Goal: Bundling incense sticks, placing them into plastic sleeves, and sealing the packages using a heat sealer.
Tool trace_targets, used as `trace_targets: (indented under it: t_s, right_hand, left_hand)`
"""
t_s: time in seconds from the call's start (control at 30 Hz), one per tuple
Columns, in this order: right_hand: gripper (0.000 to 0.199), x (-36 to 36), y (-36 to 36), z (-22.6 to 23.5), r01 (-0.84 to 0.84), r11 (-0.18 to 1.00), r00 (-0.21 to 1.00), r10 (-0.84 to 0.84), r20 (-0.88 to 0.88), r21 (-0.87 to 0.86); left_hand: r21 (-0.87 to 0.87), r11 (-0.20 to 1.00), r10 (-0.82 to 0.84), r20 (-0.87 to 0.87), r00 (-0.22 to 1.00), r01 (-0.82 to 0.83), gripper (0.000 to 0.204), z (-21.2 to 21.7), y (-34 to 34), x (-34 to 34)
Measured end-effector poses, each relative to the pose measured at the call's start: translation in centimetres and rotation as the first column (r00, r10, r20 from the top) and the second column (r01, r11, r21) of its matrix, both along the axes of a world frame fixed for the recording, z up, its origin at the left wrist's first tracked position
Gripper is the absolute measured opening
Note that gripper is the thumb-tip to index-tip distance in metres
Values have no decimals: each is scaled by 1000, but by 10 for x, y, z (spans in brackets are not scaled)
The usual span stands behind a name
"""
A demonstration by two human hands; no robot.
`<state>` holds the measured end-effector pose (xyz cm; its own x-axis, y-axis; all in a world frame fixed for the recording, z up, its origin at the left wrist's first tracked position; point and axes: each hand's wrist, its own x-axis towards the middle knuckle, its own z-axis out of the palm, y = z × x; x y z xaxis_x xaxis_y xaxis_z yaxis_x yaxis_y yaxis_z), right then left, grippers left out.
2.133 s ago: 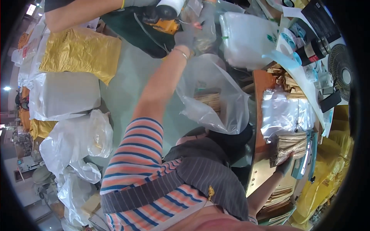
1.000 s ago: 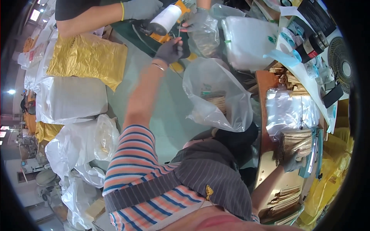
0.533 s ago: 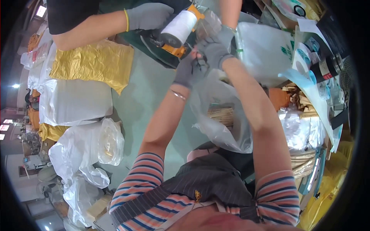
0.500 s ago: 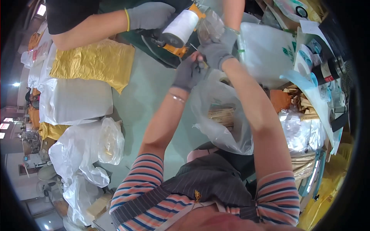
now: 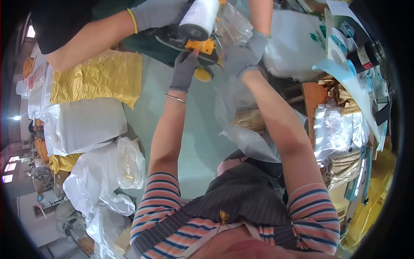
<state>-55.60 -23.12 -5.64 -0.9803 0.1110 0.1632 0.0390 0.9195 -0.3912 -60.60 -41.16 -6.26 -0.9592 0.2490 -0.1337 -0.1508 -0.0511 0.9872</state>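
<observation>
L hand [image 5: 184,71] was nearer — orange tool [image 5: 200,45] just past fingertips, white cone [image 5: 200,17] axis slanting away-right; couldn't tell L or R hand [image 5: 238,59] grip.

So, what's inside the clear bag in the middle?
Brown bundles show in the bag. The right forearm covers part of its right side, so I can't tell what's there; what lies beneath the visible bundles is hidden too.
</observation>
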Motion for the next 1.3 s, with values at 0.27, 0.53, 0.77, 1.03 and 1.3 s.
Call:
trace_targets:
  t_s: [0.27,0.53,0.77,1.03,1.3]
  right_hand:
    - [21,7,-15,8,-16,972,986,-24,-164,-233]
    - [20,10,-11,5,9,983,982,-43,-182,-181]
    - [16,7,-13,9,41,989,996,-51,-71,-144]
    - [14,25,-5,0,-148,989,980,144,-136,-21]
    - [12,35,10,-2,-280,957,960,280,11,79]
  left_hand:
    - [-8,998,-63,-68,996,63,16,-1,14,-1]
    - [-94,994,17,-301,953,-47,18,13,40,12]
    - [-56,998,21,-250,968,-36,15,9,43,16]
    - [151,989,18,-95,995,-3,12,14,53,16]
    - [246,969,61,-139,988,-25,26,9,63,16]
